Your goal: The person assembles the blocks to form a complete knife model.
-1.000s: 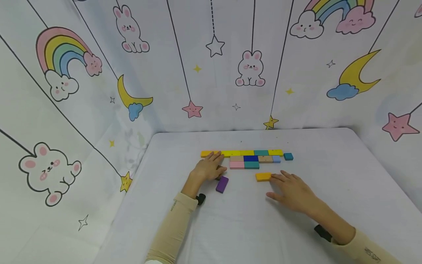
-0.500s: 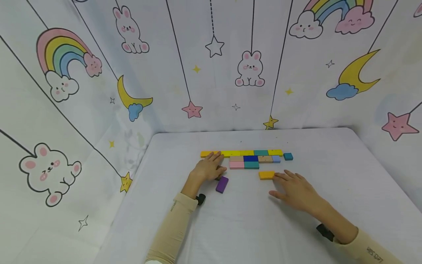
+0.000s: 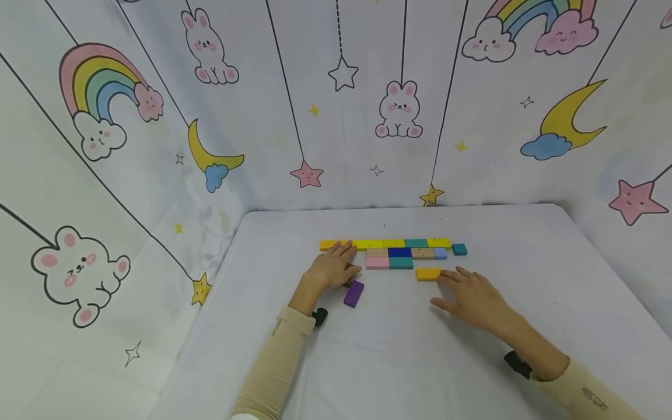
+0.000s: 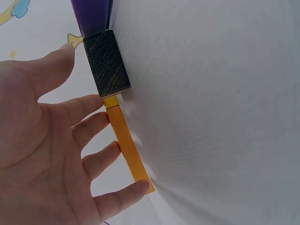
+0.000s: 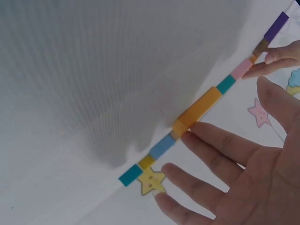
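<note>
My left hand (image 3: 332, 266) lies with spread, mostly straight fingers over the left end of the back row of blocks, touching the orange block (image 4: 126, 145) there. Between its thumb and that row, a dark brown block (image 4: 106, 63) sits partly hidden in the head view. Just in front lies a tilted purple block (image 3: 354, 293). My right hand (image 3: 475, 300), palm down with extended fingers, touches the right end of a loose orange block (image 3: 428, 274). That block lies flat, slightly in front of the pink block (image 3: 377, 263) and green block (image 3: 401, 263) row, off to their right.
The back row holds yellow blocks (image 3: 394, 243) and a teal block (image 3: 416, 242). Below it run tan, dark blue (image 3: 399, 252) and light blue (image 3: 440, 253) blocks. A small teal block (image 3: 459, 249) stands apart at the right. White cloth (image 3: 388, 350) covers the table.
The loose orange block has slid right and a little away from me, with my right fingertips at its end. My left hand stays in place.
</note>
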A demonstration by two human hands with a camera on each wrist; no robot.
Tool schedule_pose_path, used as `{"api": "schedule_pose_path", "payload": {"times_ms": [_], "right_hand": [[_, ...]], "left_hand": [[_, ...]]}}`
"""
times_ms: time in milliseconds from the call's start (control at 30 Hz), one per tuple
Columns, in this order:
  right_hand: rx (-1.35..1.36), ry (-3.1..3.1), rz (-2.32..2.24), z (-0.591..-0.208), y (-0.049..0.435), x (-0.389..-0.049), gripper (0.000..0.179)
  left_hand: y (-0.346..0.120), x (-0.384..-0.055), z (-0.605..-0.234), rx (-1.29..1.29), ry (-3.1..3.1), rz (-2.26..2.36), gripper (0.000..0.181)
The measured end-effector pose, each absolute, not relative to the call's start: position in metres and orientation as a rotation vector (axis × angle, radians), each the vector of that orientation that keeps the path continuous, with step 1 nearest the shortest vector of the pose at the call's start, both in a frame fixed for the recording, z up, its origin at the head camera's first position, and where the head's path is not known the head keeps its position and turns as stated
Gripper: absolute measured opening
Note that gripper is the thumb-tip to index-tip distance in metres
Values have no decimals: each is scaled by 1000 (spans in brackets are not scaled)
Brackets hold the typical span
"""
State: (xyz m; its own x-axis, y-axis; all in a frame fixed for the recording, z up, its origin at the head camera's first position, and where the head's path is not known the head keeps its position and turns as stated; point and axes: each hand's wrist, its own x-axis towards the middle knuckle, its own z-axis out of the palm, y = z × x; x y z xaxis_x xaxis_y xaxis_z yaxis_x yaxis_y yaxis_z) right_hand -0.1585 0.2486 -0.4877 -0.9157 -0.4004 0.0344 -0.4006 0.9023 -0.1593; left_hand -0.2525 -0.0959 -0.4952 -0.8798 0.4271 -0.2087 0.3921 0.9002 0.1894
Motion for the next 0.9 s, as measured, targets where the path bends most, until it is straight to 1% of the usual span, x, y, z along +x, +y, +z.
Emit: {"api": "schedule_pose_path", "payload": {"times_ms": [900], "right_hand": [[608, -3092, 298, -491, 247, -181, 68]], "left_hand": [[-96, -253, -495, 633, 2835, 195, 68]]}}
